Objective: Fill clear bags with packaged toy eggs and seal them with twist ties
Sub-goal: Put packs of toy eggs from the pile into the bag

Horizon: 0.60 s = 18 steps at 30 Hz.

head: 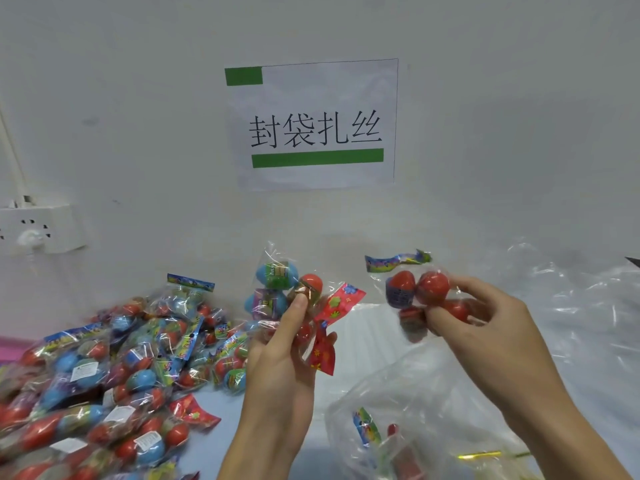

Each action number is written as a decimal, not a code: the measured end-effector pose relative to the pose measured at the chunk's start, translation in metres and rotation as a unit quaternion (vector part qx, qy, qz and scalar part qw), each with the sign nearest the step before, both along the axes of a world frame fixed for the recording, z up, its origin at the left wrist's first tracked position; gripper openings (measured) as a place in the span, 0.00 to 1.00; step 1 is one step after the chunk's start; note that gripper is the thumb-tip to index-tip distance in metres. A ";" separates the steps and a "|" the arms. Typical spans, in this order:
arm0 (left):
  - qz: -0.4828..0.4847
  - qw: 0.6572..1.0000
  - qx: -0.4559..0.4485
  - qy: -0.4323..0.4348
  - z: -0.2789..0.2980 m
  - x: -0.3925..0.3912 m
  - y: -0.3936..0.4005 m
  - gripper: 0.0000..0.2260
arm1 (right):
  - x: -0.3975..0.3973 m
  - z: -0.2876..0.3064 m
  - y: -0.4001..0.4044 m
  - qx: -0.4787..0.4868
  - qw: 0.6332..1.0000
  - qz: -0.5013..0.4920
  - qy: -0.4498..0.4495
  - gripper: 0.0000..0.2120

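My left hand [280, 355] grips egg packs [277, 289] holding blue and red eggs, with a red flowered header card beside the thumb. My right hand [485, 317] pinches another pack of red eggs [420, 289] with a blue and green header, raised above the table. Below the right hand lies a clear bag [408, 403] with at least one egg pack inside. A yellow-green twist tie [479, 455] lies at the bag's lower right.
A large heap of egg packs [104, 368] covers the table's left side. Crumpled clear bags [571, 306] lie at the right. A wall with a paper sign [311, 123] stands close behind, and a white socket box [41, 230] is mounted at left.
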<state>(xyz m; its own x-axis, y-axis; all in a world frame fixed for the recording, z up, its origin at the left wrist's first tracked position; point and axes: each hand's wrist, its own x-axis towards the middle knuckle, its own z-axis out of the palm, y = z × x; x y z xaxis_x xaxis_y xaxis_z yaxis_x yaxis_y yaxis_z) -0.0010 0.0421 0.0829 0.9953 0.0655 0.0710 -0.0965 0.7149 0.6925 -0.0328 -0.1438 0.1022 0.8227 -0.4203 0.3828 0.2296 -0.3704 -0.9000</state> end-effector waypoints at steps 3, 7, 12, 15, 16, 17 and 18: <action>-0.031 0.999 0.033 -0.021 0.000 -0.002 -0.001 0.31 | 0.000 0.002 0.000 0.005 0.999 -0.022 -0.028 0.09; -0.094 0.994 0.042 -0.038 0.000 -0.008 -0.007 0.28 | -0.001 0.003 0.011 0.063 0.997 0.022 -0.025 0.12; -0.160 0.983 0.038 -0.082 -0.001 -0.010 -0.015 0.24 | 0.000 -0.002 0.029 0.052 0.984 0.170 0.006 0.09; -0.103 0.990 0.045 -0.081 -0.004 -0.005 -0.014 0.21 | -0.001 -0.001 0.030 0.023 0.981 0.192 0.028 0.12; -0.087 0.991 0.051 -0.084 -0.004 -0.004 -0.013 0.19 | -0.002 -0.001 0.028 0.027 0.981 0.188 0.027 0.15; -0.069 0.992 0.062 -0.087 -0.004 -0.003 -0.012 0.18 | -0.002 -0.001 0.026 0.033 0.982 0.183 0.017 0.17; -0.057 0.992 0.072 -0.087 -0.005 -0.003 -0.010 0.18 | -0.001 0.000 0.024 0.042 0.983 0.178 0.004 0.18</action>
<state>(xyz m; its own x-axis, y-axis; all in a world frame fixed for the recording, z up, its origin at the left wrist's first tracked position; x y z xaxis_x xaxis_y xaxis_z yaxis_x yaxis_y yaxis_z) -0.0037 0.0321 0.0783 0.9678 -0.0703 0.2418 -0.1469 0.6226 0.7687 -0.0342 -0.1201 0.1020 0.9261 -0.1353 0.3523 0.3243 -0.1920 -0.9263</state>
